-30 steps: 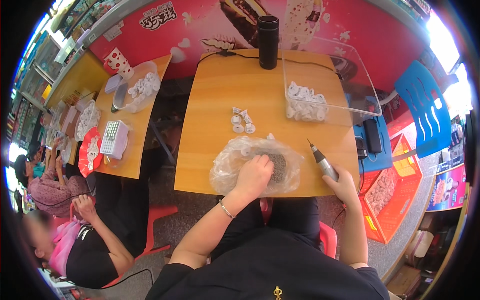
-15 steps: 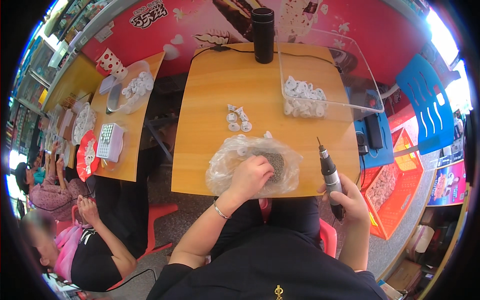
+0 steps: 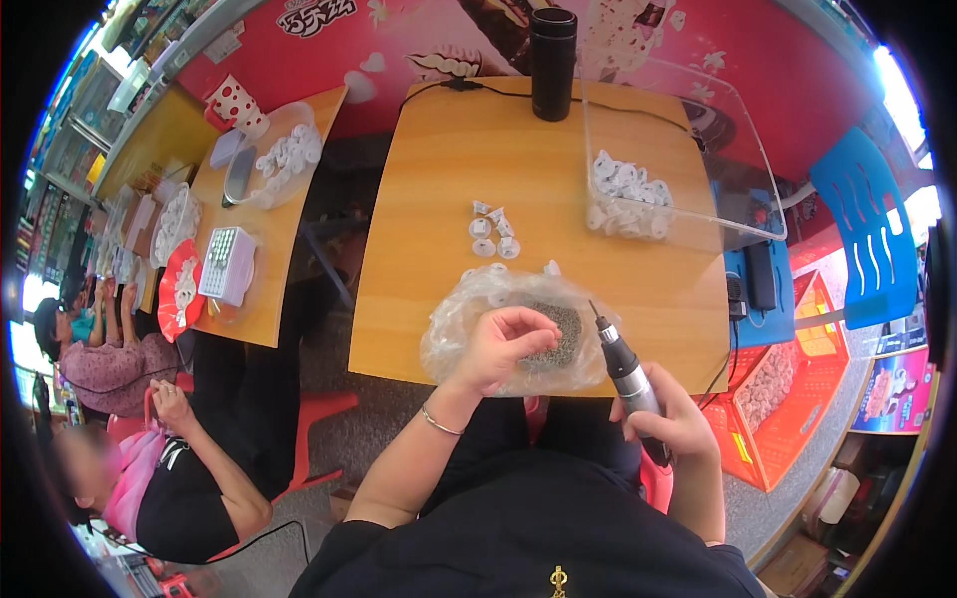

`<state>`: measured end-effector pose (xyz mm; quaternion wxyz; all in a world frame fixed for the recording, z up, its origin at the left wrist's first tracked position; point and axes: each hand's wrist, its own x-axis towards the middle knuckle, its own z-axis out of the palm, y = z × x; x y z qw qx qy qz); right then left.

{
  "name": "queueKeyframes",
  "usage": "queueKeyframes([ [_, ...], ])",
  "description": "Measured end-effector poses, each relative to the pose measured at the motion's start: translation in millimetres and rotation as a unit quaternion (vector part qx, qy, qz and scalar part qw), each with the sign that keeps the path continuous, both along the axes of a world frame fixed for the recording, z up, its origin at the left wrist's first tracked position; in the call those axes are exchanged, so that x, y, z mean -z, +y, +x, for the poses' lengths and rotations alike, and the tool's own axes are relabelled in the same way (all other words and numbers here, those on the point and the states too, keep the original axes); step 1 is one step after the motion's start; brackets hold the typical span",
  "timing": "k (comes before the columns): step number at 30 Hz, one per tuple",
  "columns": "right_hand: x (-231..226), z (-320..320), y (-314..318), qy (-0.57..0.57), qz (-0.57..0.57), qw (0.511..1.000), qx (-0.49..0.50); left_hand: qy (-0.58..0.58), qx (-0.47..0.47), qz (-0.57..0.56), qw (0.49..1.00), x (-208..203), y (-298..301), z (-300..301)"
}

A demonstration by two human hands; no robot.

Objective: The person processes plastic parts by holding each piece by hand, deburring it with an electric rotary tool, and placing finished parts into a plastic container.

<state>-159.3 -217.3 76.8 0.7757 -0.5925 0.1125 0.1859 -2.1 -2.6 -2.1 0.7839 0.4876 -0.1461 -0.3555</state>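
My right hand grips an electric screwdriver, its bit tilted up and to the left beside the plastic bag. My left hand is raised over the clear plastic bag, thumb and fingertips pinched together. Whatever sits in the pinch is too small to make out. Inside the bag lies a heap of small grey metal pieces, perhaps screws, partly hidden behind my left fingers. Just beyond the bag, several small white plastic parts stand in a cluster on the wooden table.
A clear bin holds a pile of white parts at the far right. Behind stands a black flask near a cable. An orange crate and blue chair are to the right. Another person sits at the left table.
My left hand has lifted from the grey pieces, its fingertips now pinched above them. The screwdriver in my right hand has moved left, closer to the bag.
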Motion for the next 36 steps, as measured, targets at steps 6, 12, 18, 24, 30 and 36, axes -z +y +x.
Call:
queueKeyframes([
  [6,5,0,13,-0.035,-0.079,0.995,-0.04,0.158,-0.015,-0.078,0.984,-2,2,4],
  [12,4,-2,17,-0.044,-0.141,0.987,-0.069,0.127,-0.02,-0.104,0.986,-3,2,6],
  [18,5,0,18,-0.051,-0.18,0.978,-0.088,0.086,-0.001,-0.093,0.992,-8,2,8],
  [24,3,1,18,-0.044,-0.201,0.974,-0.091,0.055,0.006,-0.069,0.996,-13,3,9],
  [30,2,0,19,-0.028,-0.229,0.97,-0.076,-0.026,0.029,-0.016,0.999,-21,5,17],
  [36,-2,-1,23,-0.067,-0.338,0.935,-0.088,-0.058,0.077,0.039,0.995,-29,6,27],
])
